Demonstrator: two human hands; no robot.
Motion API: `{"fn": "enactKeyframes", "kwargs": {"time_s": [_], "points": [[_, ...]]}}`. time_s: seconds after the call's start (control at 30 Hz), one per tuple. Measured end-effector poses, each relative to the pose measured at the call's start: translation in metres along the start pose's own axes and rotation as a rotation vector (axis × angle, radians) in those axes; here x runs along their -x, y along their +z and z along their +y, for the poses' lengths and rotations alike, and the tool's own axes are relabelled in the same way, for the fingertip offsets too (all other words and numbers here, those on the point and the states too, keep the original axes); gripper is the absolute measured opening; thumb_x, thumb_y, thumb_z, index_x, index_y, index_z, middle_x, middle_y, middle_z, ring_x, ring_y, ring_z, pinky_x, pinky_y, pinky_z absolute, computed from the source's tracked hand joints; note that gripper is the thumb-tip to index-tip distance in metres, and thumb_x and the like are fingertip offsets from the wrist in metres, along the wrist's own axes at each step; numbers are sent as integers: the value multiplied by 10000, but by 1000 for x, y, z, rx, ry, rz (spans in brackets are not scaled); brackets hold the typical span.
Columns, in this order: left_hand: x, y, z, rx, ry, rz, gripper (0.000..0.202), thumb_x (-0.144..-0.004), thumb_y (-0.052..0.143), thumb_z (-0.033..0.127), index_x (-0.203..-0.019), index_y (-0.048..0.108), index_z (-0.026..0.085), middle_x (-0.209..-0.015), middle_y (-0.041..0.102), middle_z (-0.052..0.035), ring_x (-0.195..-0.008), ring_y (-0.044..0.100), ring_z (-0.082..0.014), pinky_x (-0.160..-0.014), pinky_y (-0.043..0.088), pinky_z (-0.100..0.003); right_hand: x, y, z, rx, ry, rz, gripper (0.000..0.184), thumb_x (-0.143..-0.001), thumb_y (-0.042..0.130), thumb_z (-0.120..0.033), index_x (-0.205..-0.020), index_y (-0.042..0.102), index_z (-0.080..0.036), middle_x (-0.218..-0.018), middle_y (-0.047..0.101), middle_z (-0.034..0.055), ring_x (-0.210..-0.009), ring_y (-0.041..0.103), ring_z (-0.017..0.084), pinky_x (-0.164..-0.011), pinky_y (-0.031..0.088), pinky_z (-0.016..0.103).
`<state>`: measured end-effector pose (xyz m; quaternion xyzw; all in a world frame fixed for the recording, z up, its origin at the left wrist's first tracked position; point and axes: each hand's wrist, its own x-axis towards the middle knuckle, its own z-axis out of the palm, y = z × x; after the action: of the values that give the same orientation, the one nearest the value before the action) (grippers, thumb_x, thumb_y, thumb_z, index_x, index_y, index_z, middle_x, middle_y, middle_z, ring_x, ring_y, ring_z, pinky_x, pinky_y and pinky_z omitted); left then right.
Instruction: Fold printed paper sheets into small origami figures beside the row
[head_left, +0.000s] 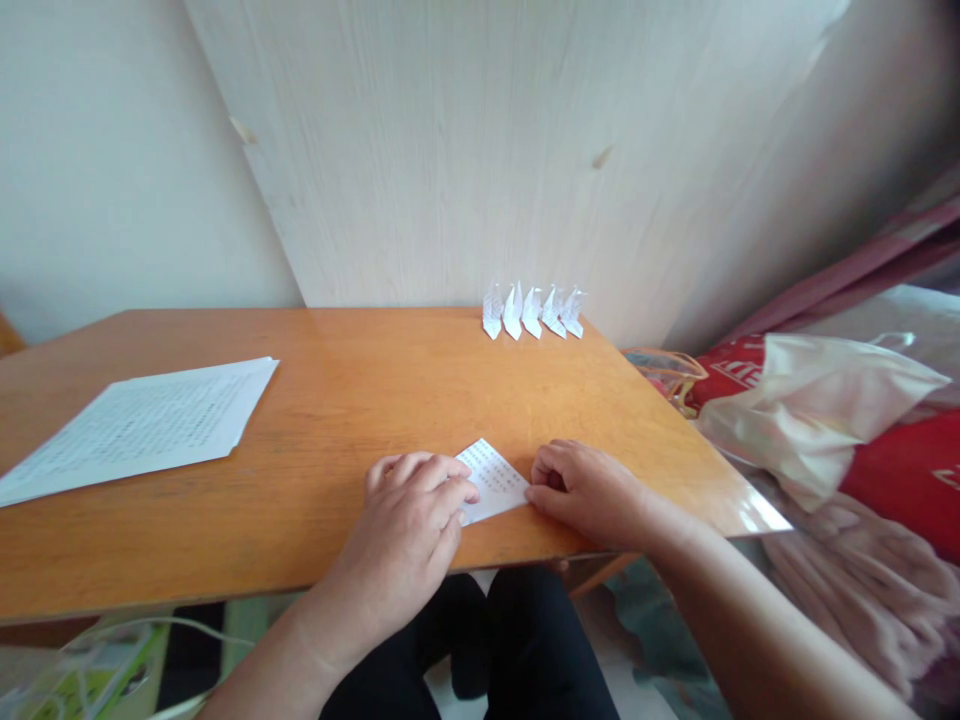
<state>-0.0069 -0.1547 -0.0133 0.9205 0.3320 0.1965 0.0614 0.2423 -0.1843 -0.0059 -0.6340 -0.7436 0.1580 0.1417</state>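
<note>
Head view: the folded paper [493, 482] lay near the front edge of the desk [360, 390]. The left hand [414, 512] covered its left side, fingers bent; whether that grip pinched could not be told. The right hand [585, 490] appeared to pinch the right corner between thumb and forefinger. Judged light, thin and easily creased, the paper was best held by its corners and edges.

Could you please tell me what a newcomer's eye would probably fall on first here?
Probably the row of five folded white papers at the far right corner of the table. Next, the small printed paper by the front edge, left grip over one side, right grip at the opposite corner. Then perhaps the stack of sheets on the left.
</note>
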Motion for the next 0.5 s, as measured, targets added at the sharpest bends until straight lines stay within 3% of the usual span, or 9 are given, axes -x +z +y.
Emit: {"fn": "enactKeyframes", "kwargs": {"time_s": [0.1, 0.2, 0.5], "points": [[-3, -3, 3, -18, 136, -42, 435, -919, 511, 76, -1224, 637, 360, -1242, 660, -11, -1150, 501, -275, -983, 297, -496, 0, -2, -1, 5, -16, 8, 96, -855, 577, -245, -780, 594, -188, -776, 604, 11, -686, 495, 134, -610, 297, 270], [-7, -6, 4, 15, 209, -102, 481, -947, 521, 99, -1301, 598, 416, -1258, 665, 12, -1183, 490, -267, -969, 291, -472, 0, -2, -1, 13, -16, 0, 81, -842, 581, -237, -783, 600, -184, -779, 607, 16, -683, 498, 135, -604, 294, 267], [-11, -11, 3, 38, 179, -182, 446, -959, 534, 140, -1288, 619, 428, -1173, 675, 9, -1106, 515, -235, -940, 318, -402, 2, -1, 0, -62, -2, 23, 54, -814, 586, -197, -856, 616, -185, -822, 635, 23, -715, 530, 144, -622, 329, 257]]}}
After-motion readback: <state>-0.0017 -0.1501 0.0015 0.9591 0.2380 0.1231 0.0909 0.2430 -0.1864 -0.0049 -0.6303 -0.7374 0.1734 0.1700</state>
